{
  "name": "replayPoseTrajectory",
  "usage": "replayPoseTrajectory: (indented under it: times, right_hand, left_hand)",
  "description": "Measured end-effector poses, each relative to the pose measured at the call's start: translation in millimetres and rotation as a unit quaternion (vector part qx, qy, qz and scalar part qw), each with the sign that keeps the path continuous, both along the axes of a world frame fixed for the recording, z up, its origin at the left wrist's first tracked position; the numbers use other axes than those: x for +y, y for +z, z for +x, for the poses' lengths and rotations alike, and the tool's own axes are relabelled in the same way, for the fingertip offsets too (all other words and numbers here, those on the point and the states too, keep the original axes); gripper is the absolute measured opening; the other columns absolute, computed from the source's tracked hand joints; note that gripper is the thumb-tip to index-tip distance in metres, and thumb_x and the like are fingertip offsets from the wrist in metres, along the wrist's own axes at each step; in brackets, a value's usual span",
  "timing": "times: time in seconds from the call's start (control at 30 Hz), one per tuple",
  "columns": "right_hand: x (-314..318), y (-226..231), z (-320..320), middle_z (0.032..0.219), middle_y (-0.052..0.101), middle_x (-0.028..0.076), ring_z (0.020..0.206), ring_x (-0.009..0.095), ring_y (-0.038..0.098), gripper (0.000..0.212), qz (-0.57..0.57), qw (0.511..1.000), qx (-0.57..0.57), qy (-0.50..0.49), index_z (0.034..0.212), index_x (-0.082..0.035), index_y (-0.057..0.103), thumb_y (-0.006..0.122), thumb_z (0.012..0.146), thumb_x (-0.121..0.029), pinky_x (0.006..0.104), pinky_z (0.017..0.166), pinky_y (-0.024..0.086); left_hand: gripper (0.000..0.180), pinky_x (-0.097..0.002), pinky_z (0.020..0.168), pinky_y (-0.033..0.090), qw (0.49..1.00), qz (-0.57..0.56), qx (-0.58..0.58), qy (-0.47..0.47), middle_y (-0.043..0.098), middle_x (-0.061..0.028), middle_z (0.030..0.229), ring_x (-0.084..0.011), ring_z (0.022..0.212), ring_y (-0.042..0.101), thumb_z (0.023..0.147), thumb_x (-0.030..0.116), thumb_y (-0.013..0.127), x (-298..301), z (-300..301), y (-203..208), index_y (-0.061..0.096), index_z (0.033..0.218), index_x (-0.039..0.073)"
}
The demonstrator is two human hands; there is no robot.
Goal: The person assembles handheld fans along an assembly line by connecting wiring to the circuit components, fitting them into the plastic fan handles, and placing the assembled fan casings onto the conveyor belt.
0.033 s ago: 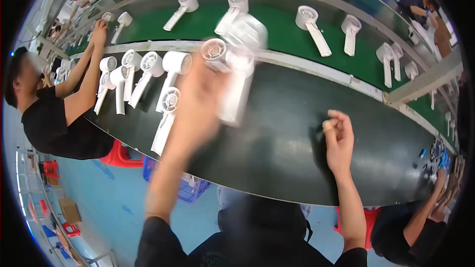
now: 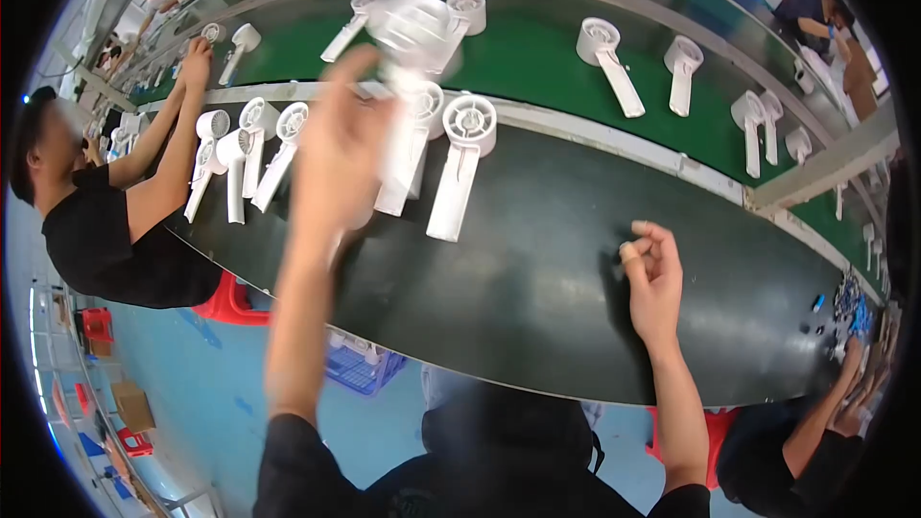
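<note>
My left hand (image 2: 341, 149) is raised over the left part of the dark worktable (image 2: 566, 317), smeared by motion. It is closed on a white handheld fan (image 2: 411, 31), whose round head is blurred above the fingers. Just right of it lies another white handheld fan (image 2: 470, 122), its grille up and its handle pointing toward me. One more fan (image 2: 408, 158) is partly behind the held one. My right hand (image 2: 657, 278) hovers at the table's right half, fingers loosely curled, thumb apart, holding nothing.
Several white fans (image 2: 257, 139) stand in a group at the left, near a co-worker's arms (image 2: 163, 149). Beyond a pale rail (image 2: 595, 139), a green conveyor belt (image 2: 537, 67) carries more fans. Small blue and dark parts (image 2: 849, 302) lie far right, beside another person's hand. A blue basket (image 2: 360, 369) is below the table edge.
My left hand has moved left and slightly up, carrying the blurred fan with it. The fan to its right now shows in full. My right hand has hardly moved.
</note>
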State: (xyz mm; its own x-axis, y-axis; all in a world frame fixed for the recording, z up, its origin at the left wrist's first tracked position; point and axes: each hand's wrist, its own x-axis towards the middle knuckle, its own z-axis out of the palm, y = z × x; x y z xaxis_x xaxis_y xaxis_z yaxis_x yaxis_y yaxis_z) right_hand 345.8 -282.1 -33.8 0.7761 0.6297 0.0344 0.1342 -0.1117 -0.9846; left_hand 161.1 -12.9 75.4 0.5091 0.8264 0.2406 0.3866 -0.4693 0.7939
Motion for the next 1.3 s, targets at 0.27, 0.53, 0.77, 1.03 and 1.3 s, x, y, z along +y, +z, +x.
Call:
replayPoseTrajectory:
  times: [0.27, 0.53, 0.77, 1.03, 1.3]
  right_hand:
    - [14, 9, -6, 0.078, 0.048, -0.005, 0.068, 0.002, 0.042, 0.022, -0.064, 0.997, 0.034, -0.002, 0.117, 0.0, 0.056, 0.061, 0.095, 0.0, 0.0173, 0.06, 0.034]
    - [12, 7, -11, 0.075, 0.047, -0.005, 0.063, 0.0, 0.042, 0.019, -0.1, 0.994, 0.028, -0.022, 0.111, 0.0, 0.057, 0.062, 0.093, 0.002, 0.0173, 0.055, 0.033]
    - [0, 6, -3, 0.073, 0.052, -0.004, 0.064, 0.002, 0.048, 0.022, -0.106, 0.994, -0.02, -0.023, 0.114, -0.001, 0.059, 0.064, 0.092, 0.002, 0.0187, 0.057, 0.039]
    - [-89, 45, 66, 0.084, 0.065, -0.001, 0.07, 0.004, 0.056, 0.017, -0.072, 0.982, -0.04, -0.168, 0.11, -0.005, 0.066, 0.064, 0.096, -0.014, 0.0217, 0.06, 0.045]
    - [-393, 0, 279, 0.117, 0.065, 0.019, 0.101, 0.031, 0.065, 0.041, -0.437, 0.654, -0.372, -0.493, 0.123, -0.007, 0.064, 0.066, 0.083, -0.008, 0.0411, 0.092, 0.051]
  left_hand:
    - [0.029, -0.0326, 0.054, 0.048, 0.984, 0.068, 0.101, 0.127, 0.07, -0.0106, 0.083, -0.0196, 0.062, 0.064, 0.088, 0.013, 0.064, 356, -75, -56, 0.07, 0.115, 0.005]
    - [0.05, -0.0437, 0.091, 0.046, 0.959, 0.11, 0.208, 0.158, 0.067, -0.0156, 0.113, -0.0277, 0.103, 0.061, 0.082, 0.014, 0.068, 403, -75, -107, 0.063, 0.132, 0.015]
    - [0.069, -0.0483, 0.102, 0.043, 0.933, 0.277, 0.231, 0.009, 0.057, -0.0207, 0.135, -0.0414, 0.128, 0.051, 0.087, 0.046, 0.069, 330, 36, -99, 0.049, 0.139, 0.005]
    - [0.063, -0.0395, 0.12, 0.024, 0.921, 0.342, 0.173, -0.065, 0.036, -0.0214, 0.156, -0.0345, 0.146, 0.033, 0.092, -0.003, 0.041, 338, -7, -100, 0.028, 0.154, 0.002]
    - [0.071, -0.0398, 0.12, 0.02, 0.97, 0.068, 0.156, -0.176, 0.029, -0.0158, 0.161, -0.0313, 0.149, 0.027, 0.089, -0.008, 0.047, -46, -7, -13, 0.027, 0.156, 0.005]
